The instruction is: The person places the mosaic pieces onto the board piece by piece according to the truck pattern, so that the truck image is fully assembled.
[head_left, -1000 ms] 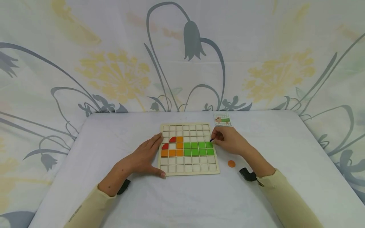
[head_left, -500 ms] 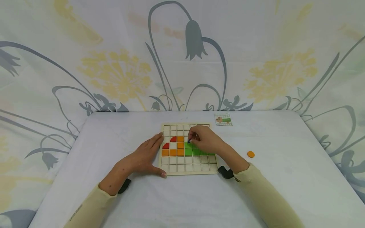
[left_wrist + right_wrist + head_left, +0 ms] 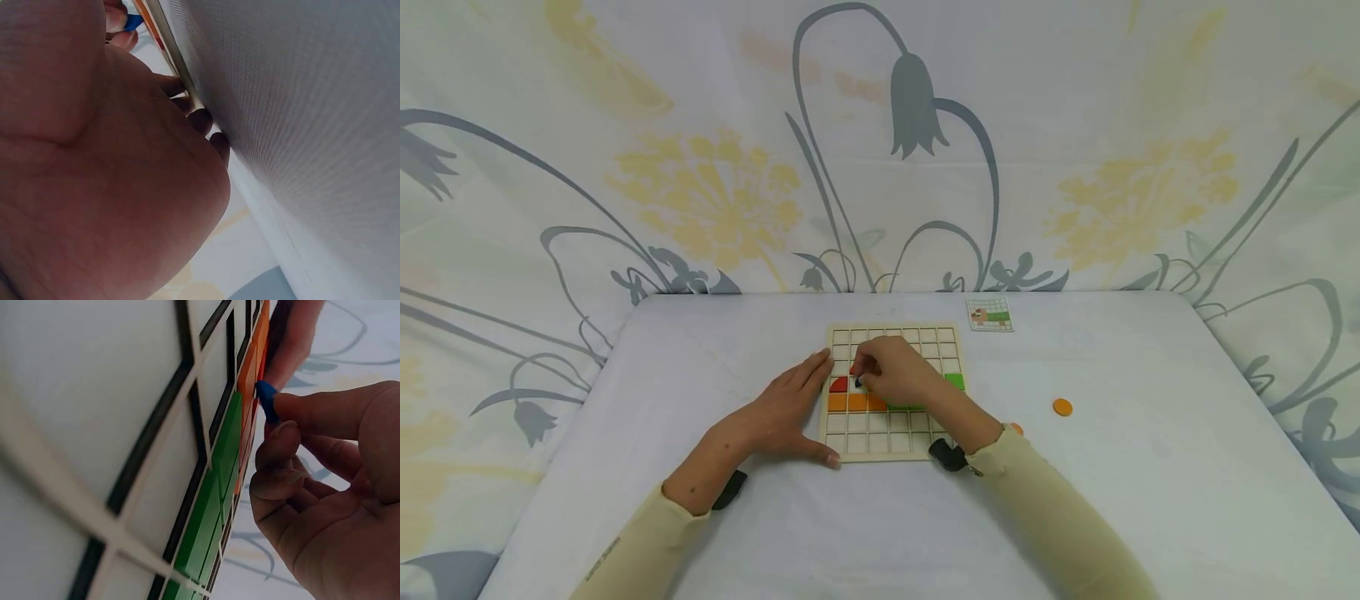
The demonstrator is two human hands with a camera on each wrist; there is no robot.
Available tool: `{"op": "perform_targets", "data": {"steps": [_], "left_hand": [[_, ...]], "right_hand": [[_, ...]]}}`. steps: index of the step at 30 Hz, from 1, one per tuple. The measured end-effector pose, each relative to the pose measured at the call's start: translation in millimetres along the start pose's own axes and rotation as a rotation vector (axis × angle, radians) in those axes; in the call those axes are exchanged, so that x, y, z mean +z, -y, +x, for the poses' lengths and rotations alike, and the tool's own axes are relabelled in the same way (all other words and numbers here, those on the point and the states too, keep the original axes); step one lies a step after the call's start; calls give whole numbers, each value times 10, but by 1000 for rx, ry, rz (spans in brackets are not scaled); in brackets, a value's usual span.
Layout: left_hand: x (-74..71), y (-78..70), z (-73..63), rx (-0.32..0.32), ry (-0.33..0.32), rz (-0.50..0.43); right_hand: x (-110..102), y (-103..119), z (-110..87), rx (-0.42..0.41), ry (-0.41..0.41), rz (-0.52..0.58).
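A pale gridded board (image 3: 880, 457) lies on the white table with coloured tiles set in its squares. My left hand (image 3: 775, 417) rests along its left side, fingers straight at the upper edge and thumb at the lower left corner. Over the board's left part, my right hand (image 3: 895, 371) pinches a small blue piece (image 3: 267, 403) between thumb and fingertips, beside an unfilled square among red quarter-round tiles (image 3: 838, 385) and orange tiles (image 3: 837, 402). Green tiles (image 3: 953, 382) run to the right, mostly covered by my right hand in the head view.
Behind the board's right corner lies a small picture card (image 3: 990, 315) with a gridded pattern. An orange disc (image 3: 1062, 407) is on the table to the right, and a second orange disc (image 3: 1017, 428) is partly hidden by my right sleeve. A flowered cloth hangs behind the table.
My right hand has carried the blue piece leftward across the board, from its right edge to the red and orange tiles. The farther orange disc has come into view. My left hand has stayed put.
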State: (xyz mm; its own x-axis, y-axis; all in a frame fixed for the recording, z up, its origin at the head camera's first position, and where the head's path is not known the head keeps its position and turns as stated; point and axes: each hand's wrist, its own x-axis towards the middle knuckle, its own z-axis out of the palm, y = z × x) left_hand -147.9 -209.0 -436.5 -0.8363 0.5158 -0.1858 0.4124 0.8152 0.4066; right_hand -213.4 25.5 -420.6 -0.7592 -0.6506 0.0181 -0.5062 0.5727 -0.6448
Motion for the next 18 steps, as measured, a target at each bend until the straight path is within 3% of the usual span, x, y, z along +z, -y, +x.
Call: {"op": "perform_targets", "data": {"steps": [18], "left_hand": [[-3, -15, -4, 5, -2, -4]], "right_hand": [[82, 40, 80, -5, 3, -55]]}}
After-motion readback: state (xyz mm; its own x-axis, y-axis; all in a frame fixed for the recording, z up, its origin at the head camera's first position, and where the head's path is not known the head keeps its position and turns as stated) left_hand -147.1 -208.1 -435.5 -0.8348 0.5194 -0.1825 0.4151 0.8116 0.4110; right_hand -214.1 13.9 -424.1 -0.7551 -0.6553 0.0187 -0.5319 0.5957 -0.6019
